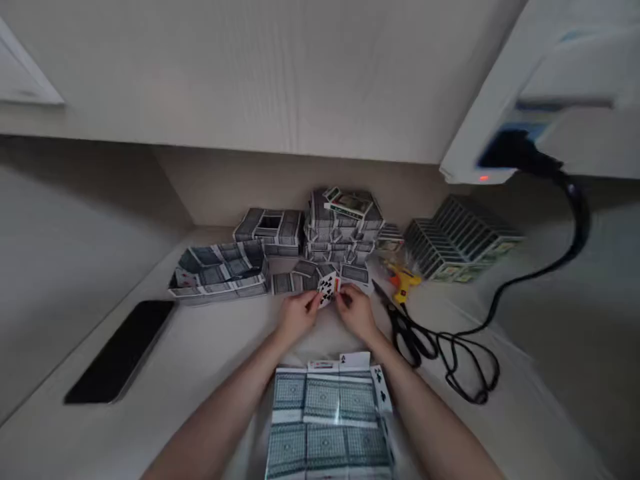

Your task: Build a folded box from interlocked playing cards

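A playing card (327,285) with black club-like pips is held up in front of me at the middle of the desk. My left hand (299,316) pinches its lower left corner. My right hand (357,312) is closed at its right edge, beside a small orange-red strip (337,285) whose kind I cannot make out. Just behind my hands lie several loose cards (354,273), backs up. Between my forearms stands a boxy structure of patterned cards (324,399), with a few cards standing out at its far and right edges.
Card-built boxes (343,227) and an open card tray (220,273) stand behind and left. Stacked card packs (463,237) are back right. Black scissors (407,333), a yellow glue gun (404,281) and its looping cord (535,270) lie right; a black phone (123,350) lies left.
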The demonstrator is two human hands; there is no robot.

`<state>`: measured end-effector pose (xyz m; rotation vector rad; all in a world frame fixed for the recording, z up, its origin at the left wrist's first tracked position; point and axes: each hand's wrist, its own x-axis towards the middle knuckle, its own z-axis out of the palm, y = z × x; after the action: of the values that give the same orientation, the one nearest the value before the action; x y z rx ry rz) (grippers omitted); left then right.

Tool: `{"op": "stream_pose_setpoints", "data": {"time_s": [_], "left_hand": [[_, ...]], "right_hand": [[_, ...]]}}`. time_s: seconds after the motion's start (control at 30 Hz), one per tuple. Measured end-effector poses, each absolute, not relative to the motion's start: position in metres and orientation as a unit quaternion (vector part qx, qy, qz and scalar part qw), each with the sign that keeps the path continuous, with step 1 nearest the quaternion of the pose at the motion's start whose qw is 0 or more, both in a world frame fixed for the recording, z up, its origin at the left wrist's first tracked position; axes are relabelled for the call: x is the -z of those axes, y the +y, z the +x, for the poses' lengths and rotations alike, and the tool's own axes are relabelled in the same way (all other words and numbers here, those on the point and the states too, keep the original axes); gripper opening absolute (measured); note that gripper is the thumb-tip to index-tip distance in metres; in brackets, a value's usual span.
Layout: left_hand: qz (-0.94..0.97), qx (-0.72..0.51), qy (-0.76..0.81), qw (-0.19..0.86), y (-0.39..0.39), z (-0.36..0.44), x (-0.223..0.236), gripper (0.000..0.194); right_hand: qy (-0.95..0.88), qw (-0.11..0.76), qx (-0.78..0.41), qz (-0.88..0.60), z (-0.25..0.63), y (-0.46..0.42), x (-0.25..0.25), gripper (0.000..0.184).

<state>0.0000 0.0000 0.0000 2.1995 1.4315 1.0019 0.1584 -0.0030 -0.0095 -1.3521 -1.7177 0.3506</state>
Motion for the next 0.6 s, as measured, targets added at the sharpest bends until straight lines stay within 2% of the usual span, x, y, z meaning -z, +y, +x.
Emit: {"op": "stream_pose_setpoints", "data": {"time_s": [0.17,0.4,0.6], "left_hand": [[0.793,-0.336,0.473,0.189,-0.0015,-0.0007,0.0011,0.033],[0.751,-0.354,0.516,0.212,0.0004,-0.0007,0.0006,0.034],[0.732,-0.389,0.501,0.246,-0.0018,0.0007,0.0002,0.032]], "right_hand": [[-0.682,0.431,-0.103,-0.582,0.1536,-0.0054,0.0123,0.009],[-0.686,0.450,-0.161,-0.548,0.1614,-0.0030,0.0117,0.011],[-0.698,0.402,-0.121,-0.579,0.1561,-0.0007,0.0153,0.013]]}}
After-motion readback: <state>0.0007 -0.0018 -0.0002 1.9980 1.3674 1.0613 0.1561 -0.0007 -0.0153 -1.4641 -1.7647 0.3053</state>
